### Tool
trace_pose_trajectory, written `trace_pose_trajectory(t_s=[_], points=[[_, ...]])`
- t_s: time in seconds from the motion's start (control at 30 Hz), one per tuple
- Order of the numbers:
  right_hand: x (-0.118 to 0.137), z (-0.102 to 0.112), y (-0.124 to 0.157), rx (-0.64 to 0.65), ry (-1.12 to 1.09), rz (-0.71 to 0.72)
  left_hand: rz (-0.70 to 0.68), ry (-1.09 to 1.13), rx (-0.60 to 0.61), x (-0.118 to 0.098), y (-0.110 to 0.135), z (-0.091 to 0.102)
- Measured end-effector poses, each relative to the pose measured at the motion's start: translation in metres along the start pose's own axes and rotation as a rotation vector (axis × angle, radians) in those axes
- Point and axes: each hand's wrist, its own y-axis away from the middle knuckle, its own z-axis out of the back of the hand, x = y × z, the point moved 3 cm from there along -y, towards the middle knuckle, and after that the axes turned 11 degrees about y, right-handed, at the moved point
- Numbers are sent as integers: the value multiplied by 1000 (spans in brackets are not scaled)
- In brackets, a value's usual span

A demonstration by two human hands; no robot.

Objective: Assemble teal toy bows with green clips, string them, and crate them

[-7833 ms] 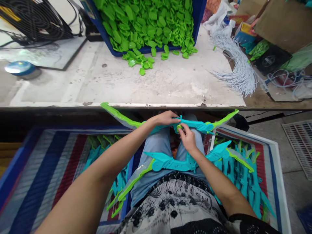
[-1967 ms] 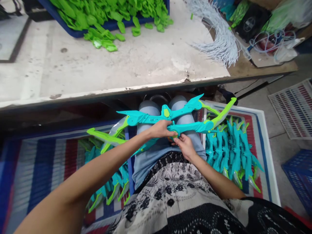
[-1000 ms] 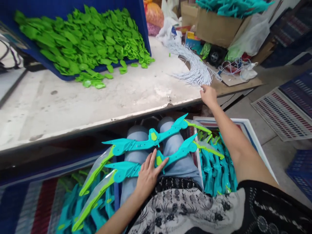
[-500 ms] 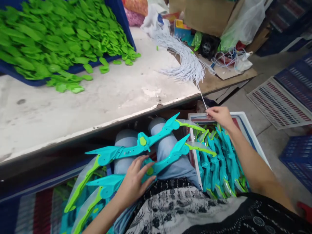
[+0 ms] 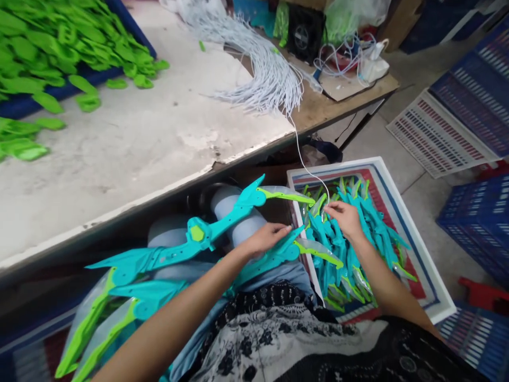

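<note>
Two turquoise toy bows with lime-green and clear limb ends lie across my lap: a farther toy bow (image 5: 222,223) and a nearer toy bow (image 5: 274,257). My left hand (image 5: 265,239) is closed at the right limb of the nearer one, near its pointed tip; some of its fingers are hidden. Over the crate on the right, my right hand (image 5: 345,218) pinches the end of a white elastic cord (image 5: 304,163). That cord hangs slack from a bundle of white cords (image 5: 274,79) on the table.
A white-rimmed crate (image 5: 427,270) of similar bows stands at my right. On the table (image 5: 151,143) is a blue bin (image 5: 131,24) heaped with green plastic pieces (image 5: 35,48). A small black fan (image 5: 305,33) sits behind. Blue crates (image 5: 477,223) stand farther right.
My left hand has moved right from the nearer bow's middle to its right limb. My right hand has drawn the cord end down toward me, and the cord now hangs slack. The view has shifted right.
</note>
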Motion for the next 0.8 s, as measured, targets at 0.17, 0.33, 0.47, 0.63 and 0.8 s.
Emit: trace_pose_trajectory(t_s=[0.17,0.33,0.47,0.63,0.8], points=[[-3,-23,-11,-75,121,126,195,457,-234,0,-47,-11],[0,-31,-11,-122,296,333,273,698,-208,-1,-80,-26],[4,-34,-9,-125,422,528,273,779,-180,3,-89,-31],[5,-41,-9,-113,487,642,272,867,-145,4,-95,-34],[-4,-44,-13,-160,421,570,258,973,-32,7,-102,-42]])
